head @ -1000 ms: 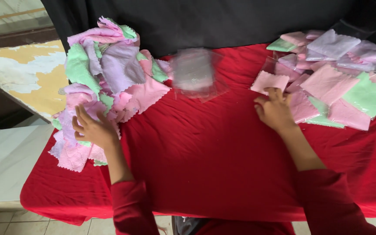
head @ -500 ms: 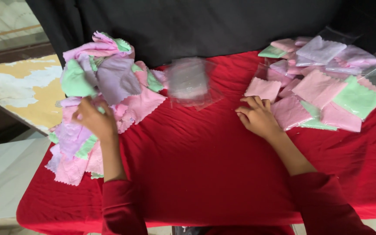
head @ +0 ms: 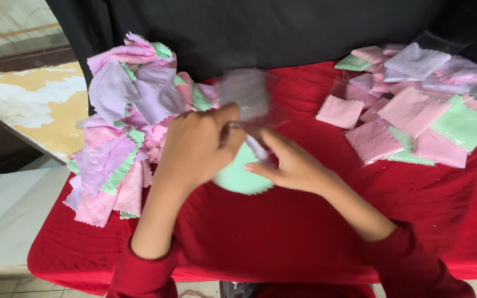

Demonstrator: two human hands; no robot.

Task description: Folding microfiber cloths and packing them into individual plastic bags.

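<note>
Plainly, both hands met over the middle of the red tablecloth (head: pixel 282 243). The left hand (head: pixel 197 149) was curled over the top edge of a mint-green cloth (head: pixel 241 176), fingers bent and pinching it, while the right hand (head: pixel 291 165) came in from the near right with its fingers closed on the same cloth and what looked like a clear plastic sleeve (head: pixel 247 96), blurred just beyond the knuckles. I could not tell exactly which fingers gripped the sleeve.

The green cloth hung between the two hands, its scalloped lower edge just above the red cover. From where I stood, the likely trouble was the limp cloth folding or bunching at the sleeve's mouth, since the film looked thin and slack. A loose pinch could also have let the sleeve slip away. The left forearm sat just beside the heap of loose cloths (head: pixel 122 127) at the left, so a careless elbow might have tipped pieces over the near edge. The bagged cloths (head: pixel 415 105) at the far right lay well apart.
</note>
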